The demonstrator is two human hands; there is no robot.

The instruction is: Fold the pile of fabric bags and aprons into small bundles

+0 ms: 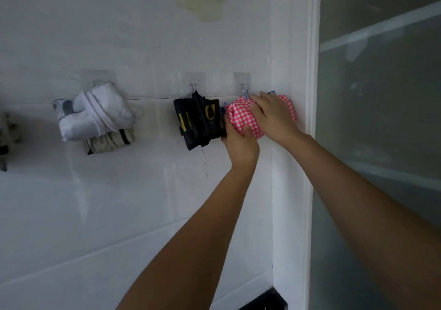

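Up on the white wall (143,202), both hands are on the red checked bundle (241,118), which sits just under a small metal hook (243,87), with blue thread ends poking out at its top. The left hand (239,142) grips the bundle from below, fingers clenched round its lower left edge and thumb on the front. The right hand (272,114) lies across the bundle's front, its fingers (254,103) bent over the upper left corner and clasping it; the thumb is hidden.

Just left of the bundle and touching it hangs a black bundle (198,121) with yellow letters, under a second hook (192,86), a loose thread (205,164) dangling below. Well left of the checked bundle hangs a white bundle (95,114), with a beige bundle (109,142) beneath it. Right of the checked bundle runs a white door frame (300,154), then frosted glass (381,118).
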